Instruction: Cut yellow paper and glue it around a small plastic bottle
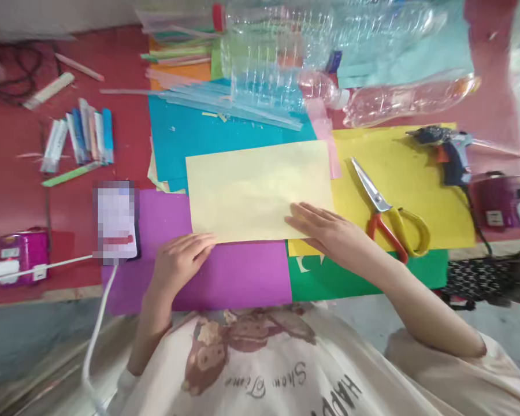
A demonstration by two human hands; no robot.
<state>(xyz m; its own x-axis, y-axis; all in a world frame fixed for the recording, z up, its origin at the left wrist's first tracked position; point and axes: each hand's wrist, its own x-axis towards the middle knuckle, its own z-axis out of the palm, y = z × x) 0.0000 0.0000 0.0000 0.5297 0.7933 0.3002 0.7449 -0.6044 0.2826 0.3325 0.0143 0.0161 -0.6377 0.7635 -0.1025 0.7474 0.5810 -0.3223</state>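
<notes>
A pale yellow sheet of paper point(255, 188) lies flat over other coloured sheets. My left hand point(179, 260) rests on the purple sheet point(238, 277) with its fingertips touching the pale sheet's near left corner, fingers lightly curled together. My right hand point(329, 231) lies flat with fingers stretched out on the pale sheet's near right edge. Neither hand holds anything.
Scissors with red and yellow handles point(387, 211) lie on a bright yellow sheet point(411, 173), with a glue gun point(446, 150) beyond. Clear plastic bottles point(407, 98) and straws point(225, 101) lie at the back. Markers point(82, 136) and a phone point(116, 222) are left. Green sheet point(329, 280) near.
</notes>
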